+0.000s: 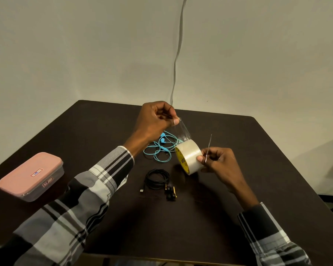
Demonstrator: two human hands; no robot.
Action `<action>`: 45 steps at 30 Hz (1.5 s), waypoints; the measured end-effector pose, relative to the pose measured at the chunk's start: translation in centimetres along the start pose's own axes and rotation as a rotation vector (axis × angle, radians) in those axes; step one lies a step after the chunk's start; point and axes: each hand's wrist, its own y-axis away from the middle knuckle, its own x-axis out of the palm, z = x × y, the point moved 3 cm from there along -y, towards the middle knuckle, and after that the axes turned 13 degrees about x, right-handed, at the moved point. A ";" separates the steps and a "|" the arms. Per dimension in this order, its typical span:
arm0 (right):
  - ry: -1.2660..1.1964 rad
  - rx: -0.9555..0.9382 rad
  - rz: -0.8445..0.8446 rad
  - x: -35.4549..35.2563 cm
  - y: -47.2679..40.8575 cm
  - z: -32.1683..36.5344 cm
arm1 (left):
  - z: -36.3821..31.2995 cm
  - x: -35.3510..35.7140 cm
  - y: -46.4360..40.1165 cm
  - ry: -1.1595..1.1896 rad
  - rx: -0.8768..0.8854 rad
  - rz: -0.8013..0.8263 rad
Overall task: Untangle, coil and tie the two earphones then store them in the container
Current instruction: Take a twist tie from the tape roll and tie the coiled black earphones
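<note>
A roll of clear tape (189, 158) is held above the dark table (258, 150). My right hand (218, 163) grips the roll and also holds a thin blade-like strip (208, 147) that points upward. My left hand (158, 120) pinches the free end of the tape (183, 129), pulled up and to the left from the roll. The blue earphones (161, 148) lie loosely looped on the table behind the roll. The black earphones (158, 179) lie coiled in front, with their buds (170, 192) and plug beside the coil.
A pink closed container (30, 176) stands at the table's left edge. A grey cable (178, 54) hangs down the wall behind the table. The table's near edge runs along the bottom between my sleeves.
</note>
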 end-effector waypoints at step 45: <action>-0.478 0.080 0.174 -1.4 -1.6 7.2 | -1.9 2.3 -1.5 0.066 0.121 0.418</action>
